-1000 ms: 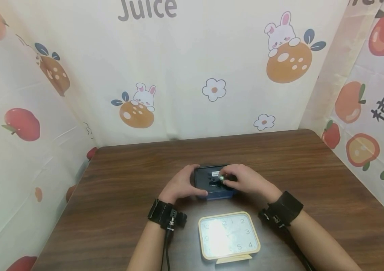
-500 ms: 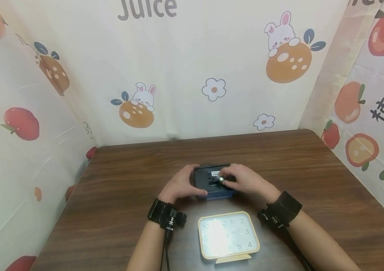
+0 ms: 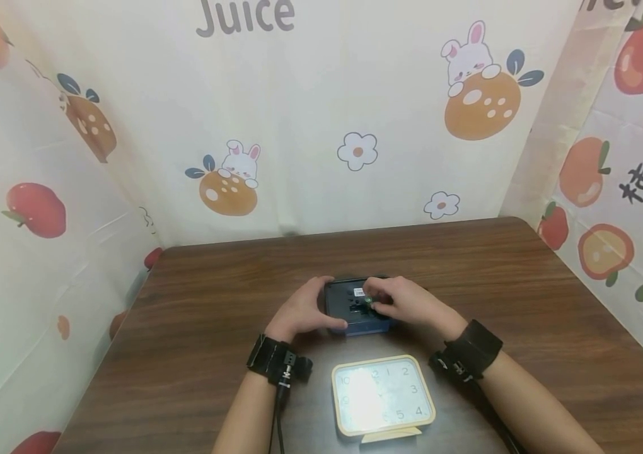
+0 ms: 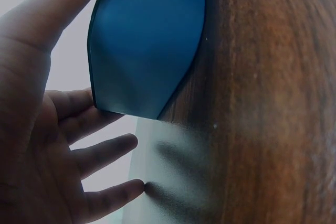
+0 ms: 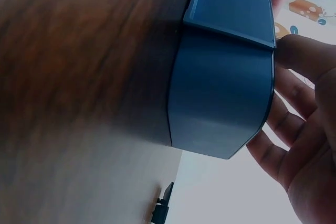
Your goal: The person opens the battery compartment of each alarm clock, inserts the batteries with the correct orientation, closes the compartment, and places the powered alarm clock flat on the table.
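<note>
A blue clock (image 3: pixel 344 310) with a black back lies back side up on the table. My left hand (image 3: pixel 302 310) grips its left end, thumb at the near edge and fingers at the far edge. In the left wrist view the clock's blue end (image 4: pixel 149 45) sits between thumb and fingers. My right hand (image 3: pixel 412 301) pinches a small green-ended battery (image 3: pixel 369 301) over the slot in the clock's back. How far the battery is in the slot cannot be made out. In the right wrist view the fingers are behind the blue casing (image 5: pixel 220 87), and the battery is hidden.
A yellow-framed clock (image 3: pixel 384 396) lies face up in front, between the forearms, glare on its dial. A small dark piece (image 5: pixel 161 205) lies on the wooden table (image 3: pixel 214 284) beyond the blue clock. Printed curtains (image 3: pixel 299 94) stand behind and at both sides.
My right fingers have shifted slightly left and tilted the battery, so less of its bright end shows. The left hand and both clocks have stayed put.
</note>
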A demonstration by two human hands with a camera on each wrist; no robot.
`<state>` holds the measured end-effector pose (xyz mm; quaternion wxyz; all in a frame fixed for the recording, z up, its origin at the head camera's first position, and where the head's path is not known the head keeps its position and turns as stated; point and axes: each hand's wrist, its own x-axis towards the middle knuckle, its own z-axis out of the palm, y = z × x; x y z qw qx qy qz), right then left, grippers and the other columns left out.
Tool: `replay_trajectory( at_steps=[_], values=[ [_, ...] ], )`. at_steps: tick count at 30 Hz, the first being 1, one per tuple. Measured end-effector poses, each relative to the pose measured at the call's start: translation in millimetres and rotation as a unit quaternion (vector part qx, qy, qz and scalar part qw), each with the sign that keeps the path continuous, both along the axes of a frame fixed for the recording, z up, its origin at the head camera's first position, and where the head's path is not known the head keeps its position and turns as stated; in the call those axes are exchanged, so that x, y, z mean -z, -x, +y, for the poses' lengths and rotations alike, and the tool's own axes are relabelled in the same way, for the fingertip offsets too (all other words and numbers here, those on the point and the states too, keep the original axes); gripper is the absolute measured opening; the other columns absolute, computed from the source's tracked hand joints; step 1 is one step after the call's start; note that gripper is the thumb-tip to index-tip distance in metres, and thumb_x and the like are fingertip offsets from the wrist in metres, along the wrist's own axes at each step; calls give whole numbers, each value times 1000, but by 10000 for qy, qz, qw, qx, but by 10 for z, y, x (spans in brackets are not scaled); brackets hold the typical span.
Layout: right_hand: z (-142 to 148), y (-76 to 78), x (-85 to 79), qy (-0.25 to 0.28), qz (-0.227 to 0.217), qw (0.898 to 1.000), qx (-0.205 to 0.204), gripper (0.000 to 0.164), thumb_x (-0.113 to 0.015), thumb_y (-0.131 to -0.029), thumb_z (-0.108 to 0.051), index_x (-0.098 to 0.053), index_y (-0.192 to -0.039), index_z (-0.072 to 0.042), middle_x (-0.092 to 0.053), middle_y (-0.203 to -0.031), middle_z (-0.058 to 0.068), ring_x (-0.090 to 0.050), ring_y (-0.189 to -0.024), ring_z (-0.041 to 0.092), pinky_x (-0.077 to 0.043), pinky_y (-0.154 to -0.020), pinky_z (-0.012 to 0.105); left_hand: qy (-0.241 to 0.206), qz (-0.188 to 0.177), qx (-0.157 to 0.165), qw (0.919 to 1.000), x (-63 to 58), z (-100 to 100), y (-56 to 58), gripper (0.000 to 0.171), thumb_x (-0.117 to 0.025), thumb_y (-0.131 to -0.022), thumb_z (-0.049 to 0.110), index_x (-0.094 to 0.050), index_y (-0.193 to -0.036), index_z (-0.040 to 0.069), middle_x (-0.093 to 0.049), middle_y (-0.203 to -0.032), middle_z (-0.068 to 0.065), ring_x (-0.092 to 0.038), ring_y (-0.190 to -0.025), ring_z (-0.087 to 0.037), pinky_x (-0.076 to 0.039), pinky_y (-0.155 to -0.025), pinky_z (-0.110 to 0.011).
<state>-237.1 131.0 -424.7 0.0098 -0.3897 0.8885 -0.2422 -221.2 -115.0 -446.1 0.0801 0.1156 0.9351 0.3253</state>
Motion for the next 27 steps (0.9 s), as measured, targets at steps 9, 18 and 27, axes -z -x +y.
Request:
replay_trajectory(
  at_steps=[9,18,27],
  values=[
    [-4,8,15,9,92,9999,-47,21,-61,-80,-19,-51,-97,-27,-55,-81,-16,-50,-68,1,-45,-64,19,6,-8,-8,10000,8,2,1,96,-70,-47,66,-32,-129,35,-39,-130,9,-41,-106,-12,-37,-92,-43],
    [-18,10,14,-113,244,9996,-59,20,-61,-80,-21,-52,-97,-27,-54,-82,-16,-49,-68,1,-44,-63,18,17,52,-22,10000,7,7,-4,96,-71,-47,65,-33,-129,33,-40,-129,9,-42,-105,-11,-37,-91,-43],
    [-26,-3,14,-210,326,9992,-110,22,-61,-80,-25,-52,-99,-29,-52,-85,-16,-48,-72,3,-43,-65,19,18,8,-7,10000,3,8,-5,94,-72,-49,63,-32,-130,33,-39,-130,8,-41,-107,-12,-36,-93,-43]
  ],
)
